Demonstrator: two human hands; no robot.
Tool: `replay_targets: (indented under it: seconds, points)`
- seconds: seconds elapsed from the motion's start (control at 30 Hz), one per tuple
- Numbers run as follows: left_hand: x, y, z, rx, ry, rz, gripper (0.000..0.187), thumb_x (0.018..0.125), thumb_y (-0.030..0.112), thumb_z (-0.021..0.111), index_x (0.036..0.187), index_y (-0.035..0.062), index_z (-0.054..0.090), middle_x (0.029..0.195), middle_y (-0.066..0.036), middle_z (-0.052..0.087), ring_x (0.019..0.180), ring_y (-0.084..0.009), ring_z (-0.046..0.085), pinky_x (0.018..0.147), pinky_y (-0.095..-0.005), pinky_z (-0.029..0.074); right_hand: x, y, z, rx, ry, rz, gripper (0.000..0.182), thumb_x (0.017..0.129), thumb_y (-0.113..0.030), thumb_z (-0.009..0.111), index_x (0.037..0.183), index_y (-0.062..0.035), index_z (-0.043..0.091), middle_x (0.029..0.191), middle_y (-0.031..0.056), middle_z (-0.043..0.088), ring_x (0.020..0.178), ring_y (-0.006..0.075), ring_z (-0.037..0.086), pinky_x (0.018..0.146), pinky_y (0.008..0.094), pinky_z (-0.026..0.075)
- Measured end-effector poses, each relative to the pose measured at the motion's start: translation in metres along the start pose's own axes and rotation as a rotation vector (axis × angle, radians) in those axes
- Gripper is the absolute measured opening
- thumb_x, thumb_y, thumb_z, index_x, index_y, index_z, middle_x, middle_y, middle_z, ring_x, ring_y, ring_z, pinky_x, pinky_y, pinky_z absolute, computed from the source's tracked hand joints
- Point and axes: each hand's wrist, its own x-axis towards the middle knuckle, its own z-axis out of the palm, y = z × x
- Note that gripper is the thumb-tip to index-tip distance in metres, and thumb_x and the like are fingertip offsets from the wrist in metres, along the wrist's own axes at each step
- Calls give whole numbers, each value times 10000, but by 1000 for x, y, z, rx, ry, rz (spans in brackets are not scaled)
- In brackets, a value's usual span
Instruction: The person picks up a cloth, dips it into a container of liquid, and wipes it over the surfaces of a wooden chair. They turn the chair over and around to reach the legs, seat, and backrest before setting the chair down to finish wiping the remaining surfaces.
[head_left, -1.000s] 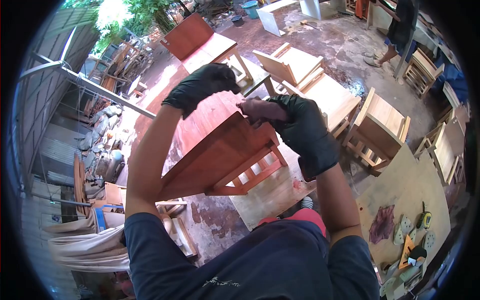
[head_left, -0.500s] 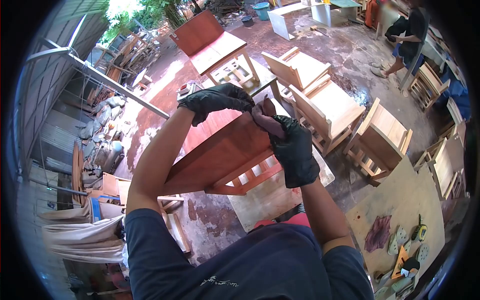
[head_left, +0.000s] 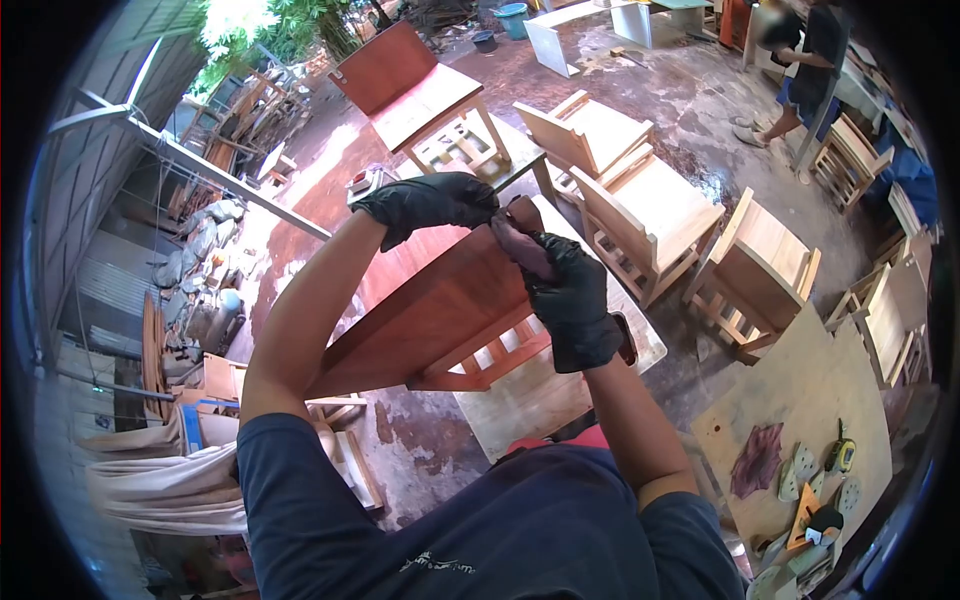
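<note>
A red-brown stained wooden chair (head_left: 430,310) is right before me, its back panel turned up toward me. My right hand (head_left: 572,300), in a black glove, closes on a purplish stained rag (head_left: 524,248) at the panel's upper right corner. My left hand (head_left: 440,208), gloved too, bends over the panel's far edge with fingers curled beside the rag's end. Whether those fingers grip the rag or the panel is hidden. The chair stands on a pale board (head_left: 520,410). A dark reddish container (head_left: 627,340) shows partly behind my right wrist.
Another stained chair (head_left: 425,95) stands beyond. Several unstained chairs (head_left: 655,210) are at the right. On a plywood table (head_left: 740,390) lie a crumpled red cloth (head_left: 757,460), a tape measure (head_left: 842,455) and sanding discs (head_left: 797,470). A person (head_left: 805,70) stands far right.
My right hand and the rag have shifted slightly left along the panel's corner. The dark container beside my right wrist has come into sight. The view has shifted a little.
</note>
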Motion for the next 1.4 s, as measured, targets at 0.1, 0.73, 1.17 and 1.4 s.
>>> replay_targets:
  seconds: [0.1,0.73,1.17,1.4]
  points:
    - [-9,13,7,95,29,18,299,930,133,646,1216,45,641,1119,-34,669,1085,-132,611,958,-303,484,-1,0,6,-28,3,-5,260,777,-111,697,1036,-91,703,913,160,698,837,369,695,741,415,554]
    - [1,12,12,178,-37,116,197,873,-7,648,1046,86,660,977,40,655,948,-76,596,852,-258,505,2,-26,-28,-199,-243,-48,259,827,-89,658,1072,-152,715,902,162,681,812,375,668,711,428,535]
    - [9,17,9,439,-21,16,297,884,6,655,1164,106,668,1118,19,661,1056,-99,599,923,-300,501,-3,-21,-26,-291,-241,-117,289,873,-73,619,1126,-177,712,903,150,685,831,353,672,706,415,529]
    - [15,-3,3,117,-125,87,208,878,-36,624,1031,99,663,1027,47,645,998,-83,591,870,-257,499,6,-22,-27,-173,-220,-122,262,873,-97,630,1120,-125,714,905,174,684,816,360,675,713,414,530]
